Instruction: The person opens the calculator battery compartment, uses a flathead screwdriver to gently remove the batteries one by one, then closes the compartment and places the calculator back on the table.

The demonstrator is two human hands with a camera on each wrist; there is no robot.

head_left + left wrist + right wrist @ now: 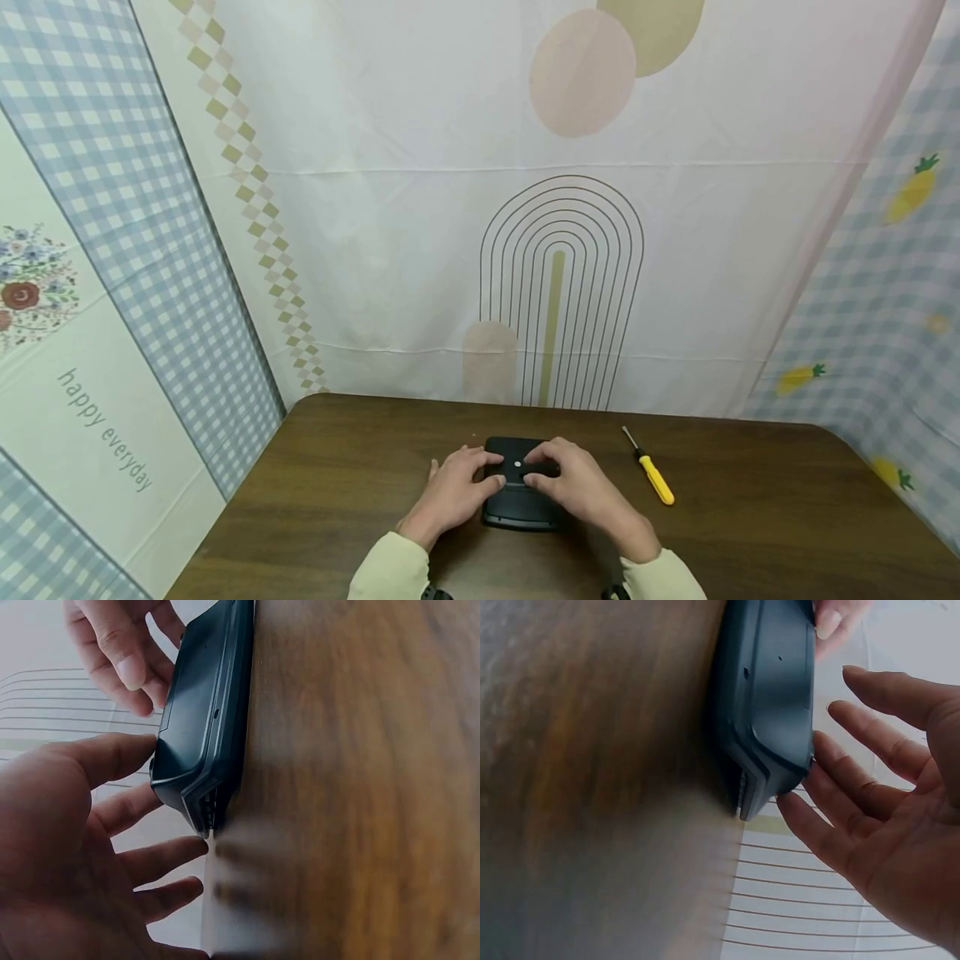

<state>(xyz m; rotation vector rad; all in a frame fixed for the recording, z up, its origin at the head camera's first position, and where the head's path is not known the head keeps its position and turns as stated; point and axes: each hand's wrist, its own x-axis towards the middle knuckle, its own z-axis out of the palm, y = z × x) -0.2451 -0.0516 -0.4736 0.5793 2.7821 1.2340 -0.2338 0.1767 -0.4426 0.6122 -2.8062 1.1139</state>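
Black device (519, 503) between left hand (454, 486) and right hand (585, 485)
From the head view, both hands seem placed for steadying it; a yellow screwdriver (649, 468) lies outside the right hand, perhaps kept handy. At the left wrist, thumb and forefinger touch its edge, remaining fingers spread. At the right wrist, fingers fan loosely alongside, thumb clear.

Flat black device (521, 504) on brown wooden bench (337, 475), between left hand (452, 488) and right hand (582, 485), yellow-handled screwdriver (649, 469) farther right, white cloth (405, 250) behind
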